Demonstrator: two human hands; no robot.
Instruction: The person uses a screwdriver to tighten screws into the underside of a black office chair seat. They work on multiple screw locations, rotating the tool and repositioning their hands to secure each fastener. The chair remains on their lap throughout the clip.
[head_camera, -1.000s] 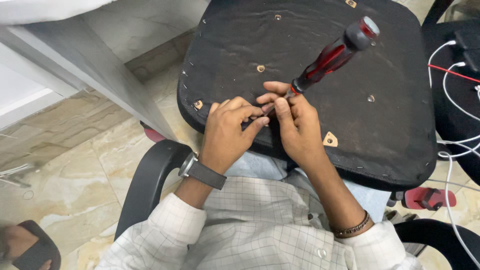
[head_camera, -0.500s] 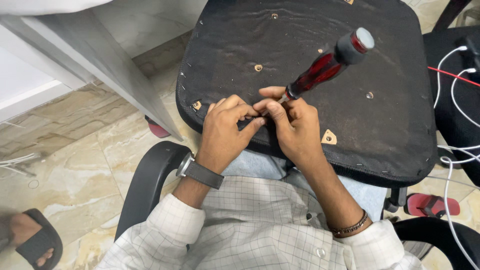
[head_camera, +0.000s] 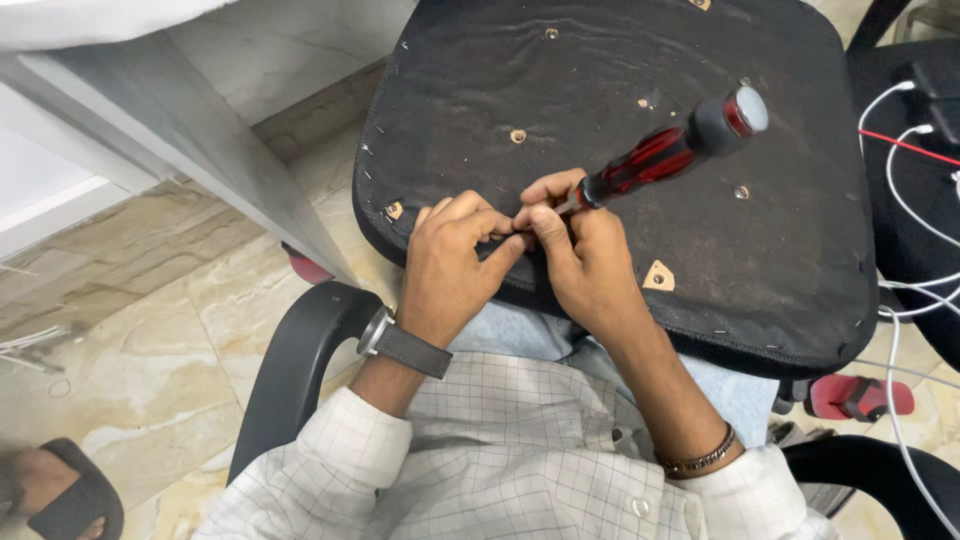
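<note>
Seat pan (head_camera: 620, 90), black and upside down, lies across the person's lap and fills the upper middle of the view. Fabric is stapled around the edge, with several bare screw holes and small tan patches across it.

Both forearms come up from the near edge in a checked white shirt and meet at the near-middle of the pan. A watch with a grey strap (head_camera: 400, 343) sits on the left wrist, a dark bracelet (head_camera: 700, 460) on the right.

Left hand (head_camera: 450, 265): knuckles up, fingers curled in, fingertips pinched against the right hand at the tool's tip. Whatever it pinches is too small to make out.

Right hand (head_camera: 585, 265): fingers wrapped around the metal shank of the screwdriver (head_camera: 665, 155), just below the handle. The tool tilts up and to the right, red and black handle free above the pan, tip hidden between the fingers.

Black chair armrest (head_camera: 300, 370) left of the lap. Grey leg of a tabletop (head_camera: 190, 150) runs diagonally far left. Floor is beige marbled tile (head_camera: 140, 320). White cables (head_camera: 905, 290) and one red wire hang at the right edge, a red sandal (head_camera: 855, 397) below them. A foot in a dark sandal (head_camera: 60, 495) shows in the near left corner.
</note>
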